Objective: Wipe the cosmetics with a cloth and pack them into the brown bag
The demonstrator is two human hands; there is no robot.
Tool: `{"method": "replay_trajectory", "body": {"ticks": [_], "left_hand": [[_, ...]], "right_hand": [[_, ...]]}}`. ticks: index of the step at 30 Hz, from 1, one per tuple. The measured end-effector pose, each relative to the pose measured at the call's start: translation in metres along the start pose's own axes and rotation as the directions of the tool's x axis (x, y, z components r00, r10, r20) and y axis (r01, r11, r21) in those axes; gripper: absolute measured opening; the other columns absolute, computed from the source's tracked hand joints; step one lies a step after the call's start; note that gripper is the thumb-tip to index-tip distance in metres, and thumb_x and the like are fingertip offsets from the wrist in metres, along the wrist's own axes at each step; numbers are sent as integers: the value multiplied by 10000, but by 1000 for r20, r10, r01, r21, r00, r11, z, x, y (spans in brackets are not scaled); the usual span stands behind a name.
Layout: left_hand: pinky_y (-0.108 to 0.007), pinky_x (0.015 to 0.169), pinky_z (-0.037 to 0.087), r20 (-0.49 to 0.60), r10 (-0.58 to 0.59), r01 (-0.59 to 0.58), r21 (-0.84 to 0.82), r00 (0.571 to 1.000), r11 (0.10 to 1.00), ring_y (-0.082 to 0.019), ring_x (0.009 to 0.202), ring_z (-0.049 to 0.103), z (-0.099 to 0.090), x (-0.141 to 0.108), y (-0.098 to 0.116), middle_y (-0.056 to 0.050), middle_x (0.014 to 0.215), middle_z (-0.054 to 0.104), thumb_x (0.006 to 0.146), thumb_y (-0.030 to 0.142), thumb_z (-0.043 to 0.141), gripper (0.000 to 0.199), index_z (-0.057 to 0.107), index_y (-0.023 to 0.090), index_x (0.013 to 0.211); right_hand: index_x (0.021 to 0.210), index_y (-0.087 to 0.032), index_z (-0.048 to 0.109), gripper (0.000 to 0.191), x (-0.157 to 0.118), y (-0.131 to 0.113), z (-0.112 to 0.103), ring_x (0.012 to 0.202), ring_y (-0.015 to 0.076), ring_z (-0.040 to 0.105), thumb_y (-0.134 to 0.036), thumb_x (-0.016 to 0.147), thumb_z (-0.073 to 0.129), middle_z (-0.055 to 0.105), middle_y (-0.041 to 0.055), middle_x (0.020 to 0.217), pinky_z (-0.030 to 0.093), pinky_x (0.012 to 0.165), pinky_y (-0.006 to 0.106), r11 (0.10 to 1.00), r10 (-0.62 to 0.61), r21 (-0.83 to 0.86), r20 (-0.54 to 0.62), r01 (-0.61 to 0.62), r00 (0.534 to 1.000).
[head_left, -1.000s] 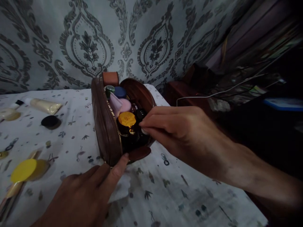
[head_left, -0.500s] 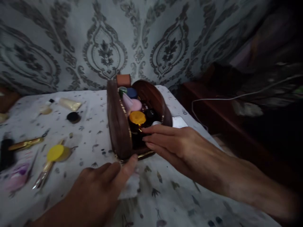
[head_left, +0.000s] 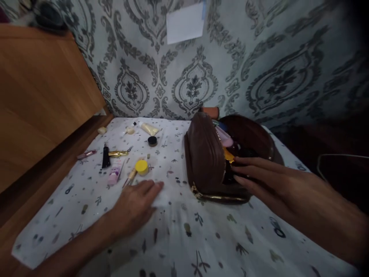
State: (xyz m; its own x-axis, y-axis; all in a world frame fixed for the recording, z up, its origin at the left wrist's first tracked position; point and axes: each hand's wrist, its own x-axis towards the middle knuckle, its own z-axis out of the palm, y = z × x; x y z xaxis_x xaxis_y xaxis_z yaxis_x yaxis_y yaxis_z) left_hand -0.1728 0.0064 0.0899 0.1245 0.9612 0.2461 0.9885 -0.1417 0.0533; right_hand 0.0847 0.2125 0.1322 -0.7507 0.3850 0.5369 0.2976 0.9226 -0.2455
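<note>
A brown cosmetic bag (head_left: 203, 150) with a gold zipper stands unzipped on the patterned cloth. Inside it a pink item (head_left: 224, 137) and a yellow-orange lid (head_left: 229, 154) show; deeper contents are dark or hidden. My right hand (head_left: 268, 179) reaches over the bag's opening, fingers stretched out and fingertips by the yellow-orange lid, gripping nothing that I can see. My left hand (head_left: 134, 209) is low over the cloth left of the bag, thumb side toward it, fingers loosely bent and apart, holding nothing visible. Closest to it are a yellow-lidded jar (head_left: 141, 167) and a slim brush-like item (head_left: 131, 177).
Spread over the cloth's left side are a cream tube (head_left: 149, 129), a black-lidded jar (head_left: 152, 141), a black tube (head_left: 106, 157), a gold item (head_left: 118, 153) and a pink-purple tube (head_left: 114, 175). A wooden cabinet (head_left: 46, 73) borders the left; behind is a patterned wall (head_left: 161, 77).
The view has swung left, bringing the cabinet into sight. My left hand has moved away from the bag's front edge toward the loose items. My right hand stays at the bag's opening.
</note>
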Motion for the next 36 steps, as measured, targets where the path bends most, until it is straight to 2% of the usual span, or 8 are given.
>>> {"method": "replay_trajectory", "body": {"ticks": [3,6,10,16,20,24,29,36], "left_hand": [[-411,742,562,-142,-206,203,-32,968,979,-280,961,664,6,-3,-35,-143,1120,671,848,130,418,412,511,158,1248],[-425,919,507,-225,-359,323,-179,906,929,-279,1103,615,7,2,-62,-141,1211,645,875,191,398,398,533,145,1247],[-390,930,485,-197,-518,431,-356,832,829,-248,1041,629,9,13,-79,-95,1140,681,910,266,379,370,561,161,1215],[-398,901,472,-59,-370,367,-57,927,929,-283,1128,547,27,21,-64,-113,1204,627,898,202,447,373,552,172,1255],[-384,779,487,30,-412,405,138,911,904,-301,1078,543,39,25,-55,-127,1152,597,886,205,493,357,556,169,1236],[-383,808,470,3,-451,448,124,892,886,-287,1029,544,42,28,-58,-111,1063,588,903,253,487,259,573,167,1132],[-399,828,455,-59,-477,480,79,877,873,-294,1032,534,44,30,-57,-115,1054,597,903,248,472,226,564,178,1097],[-400,858,438,-16,-507,505,-73,862,860,-287,1050,533,38,31,-43,-115,1084,638,915,221,425,200,518,178,1087]], "right_hand": [[979,-235,696,239,-2,-26,-2,825,219,728,-335,970,478,737,64,1045,595,635,301,996,-80,-54,-45,77,996],[958,-209,667,170,-5,-56,8,851,184,719,-195,955,497,731,69,952,581,698,253,985,-99,135,-61,107,993],[904,-179,669,232,-9,-83,43,737,151,678,-147,957,445,695,67,903,528,627,245,938,-40,345,158,-17,987],[1105,-163,635,257,12,-103,123,722,172,589,-188,849,627,627,41,874,482,730,314,878,93,415,343,-239,935],[1010,-166,573,252,41,-116,173,859,214,552,-181,772,655,555,49,925,465,805,350,861,174,400,352,-316,920],[920,-198,503,245,52,-124,210,861,207,536,-111,713,599,522,33,917,472,795,340,805,319,439,247,-399,915],[897,-214,496,217,44,-124,237,843,202,544,-114,712,548,547,27,895,486,794,347,756,384,553,60,-351,921],[916,-177,557,196,43,-121,240,878,231,587,-107,737,516,620,84,941,488,826,369,725,369,608,53,-323,928]]}}
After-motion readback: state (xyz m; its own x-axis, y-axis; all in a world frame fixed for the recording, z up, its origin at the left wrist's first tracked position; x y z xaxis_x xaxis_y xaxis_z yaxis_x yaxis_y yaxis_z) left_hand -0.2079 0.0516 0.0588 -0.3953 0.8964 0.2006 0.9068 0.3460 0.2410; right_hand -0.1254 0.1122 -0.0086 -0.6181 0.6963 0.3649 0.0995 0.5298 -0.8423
